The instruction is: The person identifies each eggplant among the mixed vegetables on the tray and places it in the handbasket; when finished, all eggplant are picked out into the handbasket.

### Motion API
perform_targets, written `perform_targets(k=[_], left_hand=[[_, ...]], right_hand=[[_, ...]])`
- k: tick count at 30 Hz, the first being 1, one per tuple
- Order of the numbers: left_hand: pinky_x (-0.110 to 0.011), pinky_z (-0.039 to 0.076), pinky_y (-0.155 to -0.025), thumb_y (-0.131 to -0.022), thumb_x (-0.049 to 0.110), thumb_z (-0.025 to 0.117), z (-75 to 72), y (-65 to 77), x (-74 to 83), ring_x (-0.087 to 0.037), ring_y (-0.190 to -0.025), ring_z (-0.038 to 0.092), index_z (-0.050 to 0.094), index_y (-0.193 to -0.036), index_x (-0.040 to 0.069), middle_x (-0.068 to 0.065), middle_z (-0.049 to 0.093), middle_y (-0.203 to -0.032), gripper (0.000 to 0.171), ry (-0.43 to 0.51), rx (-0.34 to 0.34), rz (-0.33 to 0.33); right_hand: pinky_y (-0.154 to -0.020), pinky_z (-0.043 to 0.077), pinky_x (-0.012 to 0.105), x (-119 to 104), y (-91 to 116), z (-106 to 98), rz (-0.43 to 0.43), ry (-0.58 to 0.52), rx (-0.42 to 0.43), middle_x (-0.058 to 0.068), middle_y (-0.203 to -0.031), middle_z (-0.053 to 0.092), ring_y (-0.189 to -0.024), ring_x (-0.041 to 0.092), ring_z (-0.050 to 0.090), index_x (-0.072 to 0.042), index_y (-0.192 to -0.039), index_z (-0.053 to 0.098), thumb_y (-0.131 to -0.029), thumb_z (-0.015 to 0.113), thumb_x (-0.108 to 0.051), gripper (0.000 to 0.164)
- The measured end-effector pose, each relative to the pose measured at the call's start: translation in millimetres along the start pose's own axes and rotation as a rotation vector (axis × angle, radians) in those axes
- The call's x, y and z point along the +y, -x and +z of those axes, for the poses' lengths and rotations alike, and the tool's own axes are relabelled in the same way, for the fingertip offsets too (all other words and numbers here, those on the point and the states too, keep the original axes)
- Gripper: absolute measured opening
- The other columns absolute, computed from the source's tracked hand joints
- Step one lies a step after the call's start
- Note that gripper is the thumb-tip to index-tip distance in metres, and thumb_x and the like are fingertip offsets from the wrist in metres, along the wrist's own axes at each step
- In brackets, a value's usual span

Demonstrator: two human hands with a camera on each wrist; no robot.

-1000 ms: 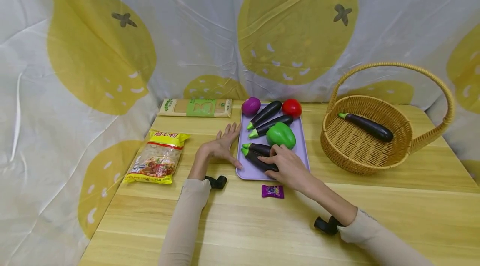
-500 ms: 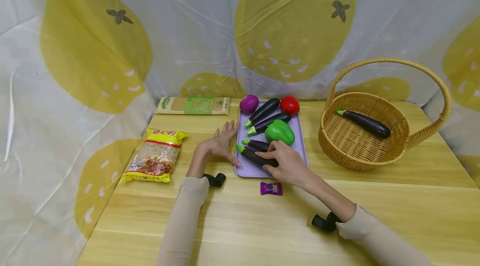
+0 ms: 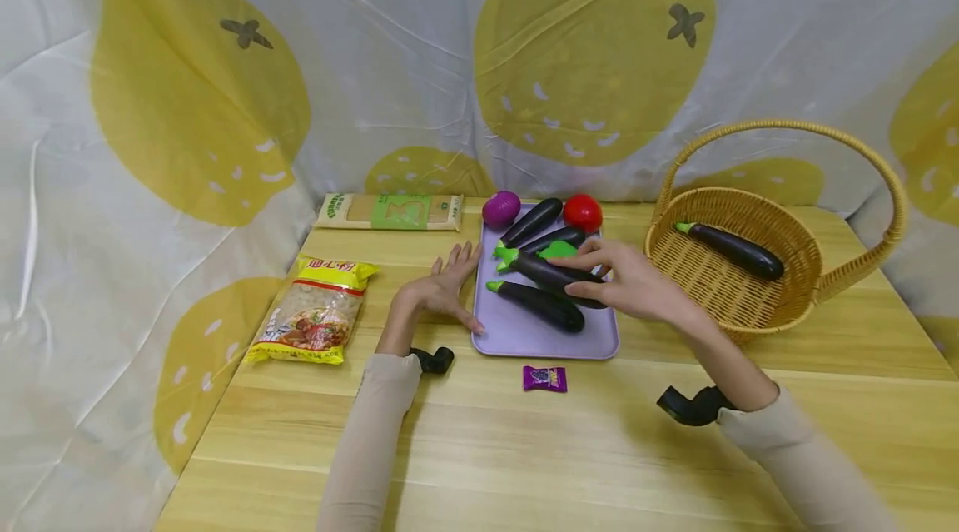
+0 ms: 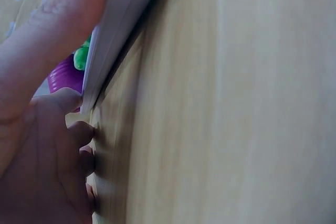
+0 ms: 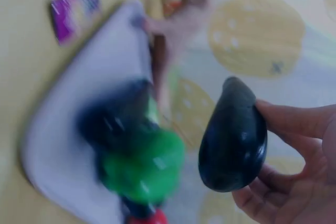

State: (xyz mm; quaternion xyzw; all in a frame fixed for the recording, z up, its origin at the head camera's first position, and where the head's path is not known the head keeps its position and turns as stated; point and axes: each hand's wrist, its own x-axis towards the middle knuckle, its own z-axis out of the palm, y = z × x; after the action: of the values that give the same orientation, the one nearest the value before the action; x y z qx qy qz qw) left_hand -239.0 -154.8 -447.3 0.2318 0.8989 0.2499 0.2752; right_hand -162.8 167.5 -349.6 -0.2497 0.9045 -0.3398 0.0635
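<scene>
While the left hand point(image 3: 444, 289) rests with its fingers spread along the left rim of a lilac tray point(image 3: 517, 340), the right hand point(image 3: 628, 278) pinches a held eggplant point(image 3: 545, 270) between thumb and fingers, its green stem end pointing left. The held eggplant is above the tray and, in the right wrist view, apart from it; in the head view it partly covers a green pepper point(image 3: 558, 249). A front eggplant point(image 3: 541, 307) lies on the tray nearer the person; two further eggplants, a purple onion point(image 3: 501, 209) and a red tomato point(image 3: 583, 213) occupy its far end. To the right, a wicker basket point(image 3: 737, 295) contains one eggplant. Also on the surface point(image 3: 479, 449): a wrapped candy point(image 3: 544, 379), just beside the tray's near edge, and a yellow bag point(image 3: 315, 311), at left.
</scene>
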Motion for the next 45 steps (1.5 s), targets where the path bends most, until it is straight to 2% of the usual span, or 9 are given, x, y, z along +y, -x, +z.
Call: perform_targets(k=[10,14,17,18,21,24,32,40,45], left_hand=[[-0.056,-0.018,-0.129,-0.073,0.043,0.094,2.4,-5.1,0.0,-0.031,-0.158,-0.029,-0.017,-0.165,0.016,-0.014,-0.026,-0.171,0.146,-0.025,-0.010,0.019],[-0.056,-0.018,-0.129,-0.073,0.043,0.094,2.9,-6.5,1.9,-0.031,-0.158,-0.028,-0.016,-0.165,0.015,-0.014,-0.025,-0.171,0.146,-0.027,-0.009,0.020],[-0.055,-0.018,-0.129,-0.072,0.042,0.094,2.6,-6.6,2.0,-0.031,-0.158,-0.028,-0.016,-0.165,0.015,-0.014,-0.025,-0.171,0.147,-0.028,-0.010,0.012],[-0.055,-0.018,-0.129,-0.072,0.042,0.094,2.5,-6.6,1.9,-0.030,-0.158,-0.028,-0.016,-0.165,0.015,-0.013,-0.025,-0.171,0.147,-0.030,-0.011,0.011],[-0.055,-0.018,-0.129,-0.072,0.043,0.095,2.0,-6.4,0.8,-0.030,-0.158,-0.028,-0.016,-0.165,0.016,-0.013,-0.025,-0.171,0.147,-0.029,-0.008,0.011],[-0.055,-0.018,-0.129,-0.072,0.043,0.095,1.4,-4.6,-0.3,-0.029,-0.158,-0.029,-0.016,-0.165,0.017,-0.013,-0.025,-0.172,0.147,-0.019,-0.004,0.005],[-0.054,-0.019,-0.129,-0.072,0.042,0.095,1.7,-2.3,1.0,-0.029,-0.158,-0.029,-0.015,-0.165,0.017,-0.012,-0.025,-0.172,0.146,-0.002,-0.001,0.008],[-0.055,-0.019,-0.128,-0.072,0.042,0.095,-0.6,-2.3,1.5,-0.029,-0.158,-0.029,-0.016,-0.165,0.016,-0.012,-0.025,-0.172,0.147,-0.001,-0.001,0.015],[-0.055,-0.019,-0.128,-0.072,0.042,0.095,-1.0,-1.7,1.0,-0.029,-0.158,-0.029,-0.016,-0.165,0.016,-0.012,-0.026,-0.171,0.148,-0.005,-0.006,-0.001]], right_hand=[[-0.071,0.041,0.033,30,23,-104,0.215,0.041,-0.001,0.017,-0.146,0.058,-0.108,0.027,0.056,-0.029,-0.142,0.065,-0.099,0.071,-0.031,0.043],[-0.058,0.038,0.029,54,32,-129,0.247,0.066,-0.028,0.020,-0.151,0.056,-0.067,0.011,0.046,-0.025,-0.143,0.065,-0.099,0.071,-0.027,0.044],[-0.057,0.037,0.029,74,38,-141,0.271,0.064,-0.067,0.022,-0.154,0.052,-0.055,0.012,0.026,-0.021,-0.146,0.062,-0.100,0.069,-0.024,0.046],[-0.059,0.038,0.027,80,40,-145,0.285,0.067,-0.076,0.021,-0.155,0.052,-0.059,0.007,0.035,-0.021,-0.146,0.061,-0.100,0.070,-0.024,0.047],[-0.068,0.043,0.024,101,45,-153,0.296,0.038,-0.115,0.023,-0.156,0.048,-0.099,0.021,0.066,-0.015,-0.148,0.058,-0.102,0.067,-0.019,0.048],[-0.076,0.048,0.026,118,48,-158,0.313,0.025,-0.162,0.027,-0.155,0.048,-0.141,0.040,0.050,-0.009,-0.150,0.056,-0.102,0.066,-0.017,0.049],[-0.104,0.046,0.070,154,54,-160,0.427,-0.004,-0.253,0.040,-0.151,0.044,-0.138,0.060,0.042,-0.001,-0.152,0.049,-0.103,0.064,-0.020,0.054],[-0.094,0.054,0.058,179,44,-156,0.481,0.114,-0.272,0.041,-0.141,0.054,-0.126,0.061,0.048,0.003,-0.148,0.051,-0.103,0.063,-0.019,0.051],[-0.104,0.045,0.071,184,37,-147,0.504,0.055,-0.252,0.042,-0.148,0.045,-0.133,0.065,0.039,0.006,-0.148,0.047,-0.104,0.057,-0.013,0.049]])
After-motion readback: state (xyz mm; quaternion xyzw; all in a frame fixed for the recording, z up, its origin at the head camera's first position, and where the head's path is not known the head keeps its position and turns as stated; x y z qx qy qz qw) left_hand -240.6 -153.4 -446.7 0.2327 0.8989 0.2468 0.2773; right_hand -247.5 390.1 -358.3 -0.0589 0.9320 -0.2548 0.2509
